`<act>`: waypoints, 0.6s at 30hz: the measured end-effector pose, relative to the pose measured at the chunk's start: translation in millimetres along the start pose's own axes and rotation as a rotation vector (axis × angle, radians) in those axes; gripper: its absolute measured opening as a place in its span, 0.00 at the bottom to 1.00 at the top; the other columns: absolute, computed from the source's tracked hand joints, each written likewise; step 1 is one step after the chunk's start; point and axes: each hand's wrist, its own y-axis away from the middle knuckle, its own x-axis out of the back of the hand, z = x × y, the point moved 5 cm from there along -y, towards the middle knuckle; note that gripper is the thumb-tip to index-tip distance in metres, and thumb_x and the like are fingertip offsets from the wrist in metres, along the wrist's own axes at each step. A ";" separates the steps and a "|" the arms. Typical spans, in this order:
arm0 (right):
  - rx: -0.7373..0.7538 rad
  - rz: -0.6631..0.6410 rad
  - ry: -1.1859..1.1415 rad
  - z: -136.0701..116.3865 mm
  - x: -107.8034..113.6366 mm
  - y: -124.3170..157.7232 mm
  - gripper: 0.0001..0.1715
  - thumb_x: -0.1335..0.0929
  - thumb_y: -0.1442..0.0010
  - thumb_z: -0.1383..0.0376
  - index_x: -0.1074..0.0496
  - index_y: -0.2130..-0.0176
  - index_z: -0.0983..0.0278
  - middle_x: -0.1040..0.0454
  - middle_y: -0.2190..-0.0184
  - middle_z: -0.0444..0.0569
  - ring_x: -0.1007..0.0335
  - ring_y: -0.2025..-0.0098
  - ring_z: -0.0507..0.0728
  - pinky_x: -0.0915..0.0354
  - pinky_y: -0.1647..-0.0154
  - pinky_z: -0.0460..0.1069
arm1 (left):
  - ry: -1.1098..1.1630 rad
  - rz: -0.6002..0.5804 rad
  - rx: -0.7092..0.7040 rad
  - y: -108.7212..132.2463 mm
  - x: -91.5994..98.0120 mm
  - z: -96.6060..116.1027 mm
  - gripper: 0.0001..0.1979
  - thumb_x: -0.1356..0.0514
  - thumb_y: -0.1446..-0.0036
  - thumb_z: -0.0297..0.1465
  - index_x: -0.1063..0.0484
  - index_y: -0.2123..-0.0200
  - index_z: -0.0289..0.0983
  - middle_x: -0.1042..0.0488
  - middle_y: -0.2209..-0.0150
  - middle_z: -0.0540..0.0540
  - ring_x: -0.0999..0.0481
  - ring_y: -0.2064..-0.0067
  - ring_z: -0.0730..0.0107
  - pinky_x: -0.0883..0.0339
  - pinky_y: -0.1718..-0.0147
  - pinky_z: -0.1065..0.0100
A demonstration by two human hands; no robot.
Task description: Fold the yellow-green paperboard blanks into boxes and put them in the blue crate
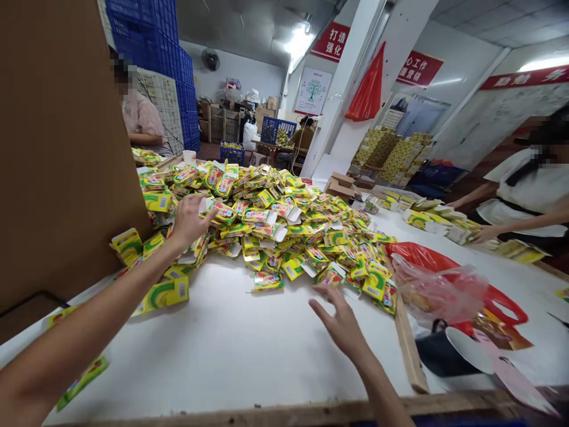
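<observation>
A wide heap of small yellow and green printed cartons point(267, 213) covers the far part of the white table point(249, 350). Several cartons have white end flaps standing open. My left hand point(193, 218) reaches over the left side of the heap, thumb apart from the fingers, close to the cartons there; whether it touches one is unclear. My right hand point(340, 320) hovers at the heap's front edge, with fingers spread and nothing in them. Below my left forearm lies a yellow carton point(166, 295), and a green-edged packet point(82, 382) rests near the table's left edge.
A tall brown cardboard panel point(66, 148) rises at the left. Beyond a wooden strip point(406, 338) on the right are a red plastic bag point(502, 302), a clear bag point(440, 290) and a dark mug point(453, 353). A co-worker point(528, 190) handles cartons at the far right.
</observation>
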 end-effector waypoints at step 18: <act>0.386 -0.351 0.685 -87.3 -138.7 -215.5 0.40 0.28 0.52 0.57 0.41 0.43 0.56 0.38 0.44 0.54 0.42 0.46 0.68 0.47 0.49 0.61 | -0.256 -0.342 0.087 -9.1 -60.0 -50.2 0.41 0.51 0.49 0.56 0.46 0.38 0.38 0.24 0.56 0.39 0.29 0.52 0.49 0.45 0.49 0.56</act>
